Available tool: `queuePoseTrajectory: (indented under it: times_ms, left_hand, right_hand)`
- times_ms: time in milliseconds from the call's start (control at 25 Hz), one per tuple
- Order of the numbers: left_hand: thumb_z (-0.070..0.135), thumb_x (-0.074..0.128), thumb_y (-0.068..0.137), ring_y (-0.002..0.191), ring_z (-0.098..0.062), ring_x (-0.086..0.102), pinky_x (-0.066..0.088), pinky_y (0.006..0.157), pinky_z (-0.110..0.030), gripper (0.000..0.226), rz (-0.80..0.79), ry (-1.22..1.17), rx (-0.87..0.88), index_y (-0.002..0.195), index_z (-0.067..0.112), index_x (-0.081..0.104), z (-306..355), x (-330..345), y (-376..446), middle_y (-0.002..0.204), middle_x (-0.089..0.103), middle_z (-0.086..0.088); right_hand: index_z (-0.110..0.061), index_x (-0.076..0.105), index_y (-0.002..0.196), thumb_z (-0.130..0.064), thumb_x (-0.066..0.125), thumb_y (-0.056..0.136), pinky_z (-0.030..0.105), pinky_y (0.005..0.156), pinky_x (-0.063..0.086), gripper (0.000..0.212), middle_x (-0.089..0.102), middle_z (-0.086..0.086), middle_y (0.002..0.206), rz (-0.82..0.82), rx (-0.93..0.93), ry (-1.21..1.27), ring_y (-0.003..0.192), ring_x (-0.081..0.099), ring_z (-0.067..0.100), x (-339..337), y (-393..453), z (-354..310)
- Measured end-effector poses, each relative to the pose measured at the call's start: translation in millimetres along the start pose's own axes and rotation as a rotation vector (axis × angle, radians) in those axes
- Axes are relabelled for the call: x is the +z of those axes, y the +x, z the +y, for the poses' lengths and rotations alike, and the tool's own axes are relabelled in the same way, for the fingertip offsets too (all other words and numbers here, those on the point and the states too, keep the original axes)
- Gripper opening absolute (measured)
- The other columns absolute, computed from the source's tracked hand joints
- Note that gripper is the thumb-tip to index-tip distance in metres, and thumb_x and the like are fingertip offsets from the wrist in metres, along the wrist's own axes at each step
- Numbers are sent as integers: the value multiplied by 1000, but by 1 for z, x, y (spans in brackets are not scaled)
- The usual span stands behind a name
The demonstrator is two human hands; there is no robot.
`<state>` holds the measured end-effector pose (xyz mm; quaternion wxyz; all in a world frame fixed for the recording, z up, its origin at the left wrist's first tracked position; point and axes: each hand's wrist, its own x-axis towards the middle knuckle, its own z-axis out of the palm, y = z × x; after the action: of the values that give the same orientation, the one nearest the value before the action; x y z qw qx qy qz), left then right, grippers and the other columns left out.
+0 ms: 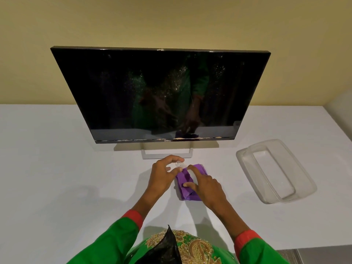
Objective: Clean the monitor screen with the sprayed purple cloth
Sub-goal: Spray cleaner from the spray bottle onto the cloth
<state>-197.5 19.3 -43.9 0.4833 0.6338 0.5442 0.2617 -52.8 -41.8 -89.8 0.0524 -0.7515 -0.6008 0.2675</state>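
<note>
A black monitor (160, 92) stands on the white table, its dark screen speckled with fine droplets or dust. Just in front of its stand lies a folded purple cloth (187, 184). My left hand (162, 174) hovers at the cloth's left edge and pinches a small clear round object (178, 164), likely a cap or a small bottle. My right hand (204, 184) rests on top of the cloth with its fingers spread and fairly straight, index finger pointing toward the clear object.
A clear plastic tray (276, 170) sits on the white table (57, 168) to the right. The monitor's silver stand (167, 154) lies just beyond my hands. The table's right edge runs past the tray. Green sleeves cover my forearms.
</note>
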Motion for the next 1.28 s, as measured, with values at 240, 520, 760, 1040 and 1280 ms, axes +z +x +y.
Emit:
queuePoseTrajectory:
  times_ms: [240, 520, 760, 1040, 1280]
  left_hand:
    - [11, 64, 83, 100, -10, 54, 43, 86, -24, 21, 50, -45, -42, 103, 14, 66, 4, -3, -2, 116, 65, -4]
    - [17, 66, 82, 111, -23, 58, 46, 89, -29, 29, 98, -104, -115, 110, 13, 63, 2, -6, -1, 120, 63, -7]
    - [20, 69, 80, 107, -20, 59, 47, 84, -27, 30, 119, -143, -128, 109, 14, 63, -1, -4, -2, 121, 63, -8]
    - [21, 70, 78, 95, -15, 56, 48, 78, -25, 27, 168, -160, -151, 104, 16, 63, -2, -7, 0, 115, 64, -6]
    - [29, 69, 79, 98, -23, 60, 51, 64, -17, 29, -37, -298, -245, 105, 20, 59, 13, 17, 3, 108, 62, -3]
  right_hand:
    - [-34, 25, 141, -57, 44, 89, 33, 89, 49, 59, 51, 5, 135, 6, 56, 31, 111, 57, 27, 8, 2, 8]
    - [-28, 23, 143, -49, 54, 87, 31, 82, 54, 68, 51, 4, 136, 23, 95, 346, 106, 61, 28, -10, -3, 31]
    - [-34, 24, 139, -59, 44, 88, 35, 88, 51, 60, 53, 9, 132, -106, 28, -116, 109, 58, 29, 2, 6, 11]
    - [-39, 20, 140, -76, 33, 78, 36, 81, 57, 73, 58, 4, 128, 70, 57, 195, 99, 64, 26, -4, 0, 25]
    - [-39, 11, 142, -56, 54, 77, 24, 70, 58, 80, 43, -14, 130, 228, -24, 558, 88, 63, 14, -26, -27, 45]
